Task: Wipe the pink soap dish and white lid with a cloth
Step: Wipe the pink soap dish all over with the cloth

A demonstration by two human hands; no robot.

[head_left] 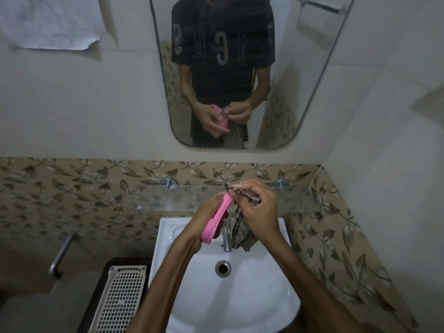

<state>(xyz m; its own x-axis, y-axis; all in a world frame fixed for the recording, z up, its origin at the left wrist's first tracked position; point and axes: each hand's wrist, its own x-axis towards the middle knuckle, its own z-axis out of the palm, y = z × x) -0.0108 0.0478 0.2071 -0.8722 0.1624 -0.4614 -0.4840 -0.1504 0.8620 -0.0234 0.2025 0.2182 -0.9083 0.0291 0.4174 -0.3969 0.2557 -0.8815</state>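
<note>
My left hand (204, 217) grips the pink soap dish (217, 218) on edge above the white basin, its rim turned towards my right hand. My right hand (258, 209) pinches a brown checked cloth (240, 227) and presses a bunched corner against the dish's upper end. The rest of the cloth hangs down behind the tap. A white perforated lid (120, 300) lies flat on a dark stand to the left of the basin. The mirror shows the same hands, dish and cloth.
The white basin (240, 296) with a chrome tap (226, 239) and drain (223, 268) sits below my hands. A glass shelf (168, 200) on metal pegs runs along the patterned tile wall. A metal pipe (60, 255) juts out at the left. A mirror (240, 68) hangs above.
</note>
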